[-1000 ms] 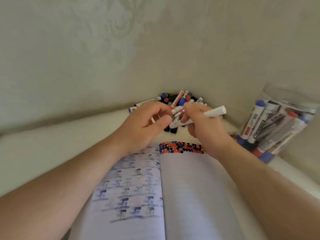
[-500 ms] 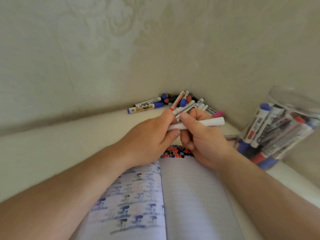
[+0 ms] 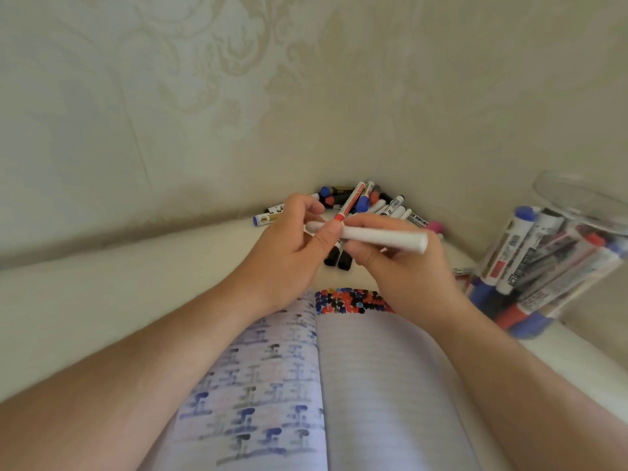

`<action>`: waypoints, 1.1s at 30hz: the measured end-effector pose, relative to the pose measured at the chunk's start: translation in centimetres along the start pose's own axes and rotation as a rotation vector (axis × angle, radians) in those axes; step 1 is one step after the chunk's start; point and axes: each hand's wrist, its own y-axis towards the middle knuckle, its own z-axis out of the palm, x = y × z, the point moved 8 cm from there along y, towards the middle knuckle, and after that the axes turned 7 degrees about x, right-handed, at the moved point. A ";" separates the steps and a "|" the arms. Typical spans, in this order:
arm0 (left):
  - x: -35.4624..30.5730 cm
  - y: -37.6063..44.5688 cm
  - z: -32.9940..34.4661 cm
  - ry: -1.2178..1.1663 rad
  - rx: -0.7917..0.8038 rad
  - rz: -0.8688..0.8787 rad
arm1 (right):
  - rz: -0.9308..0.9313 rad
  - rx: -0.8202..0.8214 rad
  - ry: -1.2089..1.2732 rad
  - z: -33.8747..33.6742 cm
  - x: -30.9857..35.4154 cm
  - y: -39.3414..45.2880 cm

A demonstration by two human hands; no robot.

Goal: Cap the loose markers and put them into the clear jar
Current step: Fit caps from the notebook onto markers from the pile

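White marker (image 3: 384, 236), a smooth plastic cylinder, is lying level above the open lined notebook (image 3: 373, 385); right hand (image 3: 404, 270) is curling around its barrel, left hand (image 3: 292, 256) is pinching its end. Clear jar (image 3: 560, 260), marker-filled, is standing right of the notebook.

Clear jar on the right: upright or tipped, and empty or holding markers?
Tipped and partly filled: the clear jar leans toward the right wall, and several capped markers stand slanted inside it.
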 end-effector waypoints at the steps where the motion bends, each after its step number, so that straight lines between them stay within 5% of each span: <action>1: -0.1 0.0 0.0 -0.006 -0.017 0.005 | -0.010 -0.008 0.055 0.1 0.2 0.0; 7: -0.5 -0.1 -0.3 -0.040 -0.025 -0.045 | -0.085 -0.094 0.099 -0.6 1.6 -0.5; 11: -1.0 -0.8 1.9 0.002 0.209 -0.011 | -0.078 0.103 -0.215 1.1 1.5 0.0; 16: -0.8 -0.5 1.9 -0.127 0.253 -0.022 | -0.005 0.266 -0.346 2.4 0.9 0.0; 20: -0.8 -0.6 2.3 0.030 0.255 0.004 | 0.044 0.318 -0.373 2.7 0.9 -0.1; 23: -0.9 -0.4 1.4 0.165 0.162 0.036 | -0.024 0.220 -0.146 2.1 2.4 -0.2; 27: -1.6 -0.5 1.1 0.173 0.147 0.103 | -0.031 -0.200 0.223 -1.4 2.0 -0.4; 33: -2.2 -1.2 2.9 0.347 0.336 0.148 | 0.112 0.039 0.578 1.5 0.2 0.0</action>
